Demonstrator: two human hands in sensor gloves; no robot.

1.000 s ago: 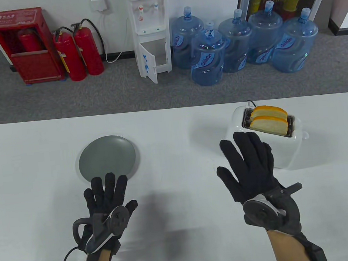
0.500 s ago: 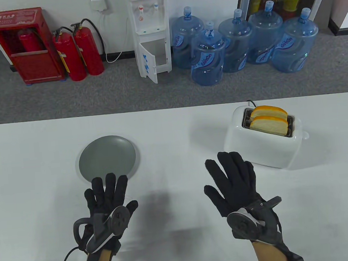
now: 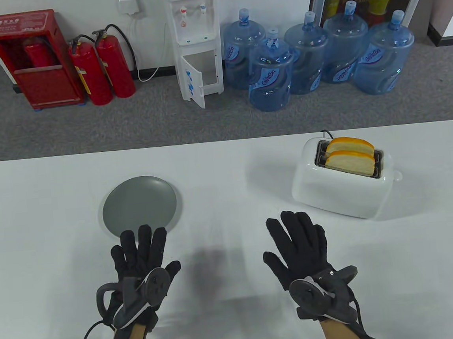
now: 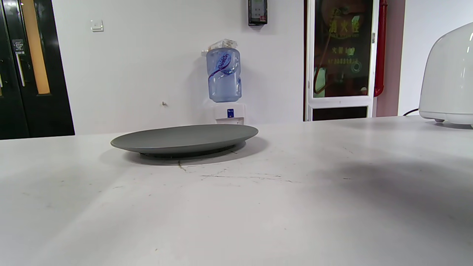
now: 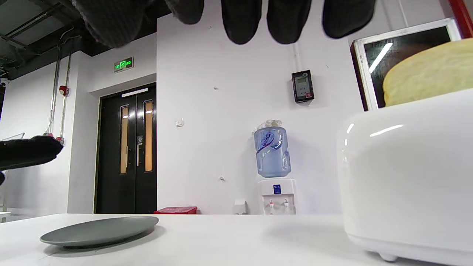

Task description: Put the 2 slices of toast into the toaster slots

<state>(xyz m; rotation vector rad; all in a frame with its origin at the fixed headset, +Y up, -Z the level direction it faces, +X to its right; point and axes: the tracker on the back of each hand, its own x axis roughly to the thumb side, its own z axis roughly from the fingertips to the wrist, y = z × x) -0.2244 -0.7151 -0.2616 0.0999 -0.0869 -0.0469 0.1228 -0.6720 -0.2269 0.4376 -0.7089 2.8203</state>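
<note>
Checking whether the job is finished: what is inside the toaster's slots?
Two toast slices stand in the toaster, one per slot, tops protruding. Their lower parts are hidden inside.

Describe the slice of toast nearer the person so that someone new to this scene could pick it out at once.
On the white table, find the white toaster at the right, beyond the right hand. Two slices stand in its slots. The near slice is the one in the slot closer to the hands, partly covering the far slice behind it.
</note>
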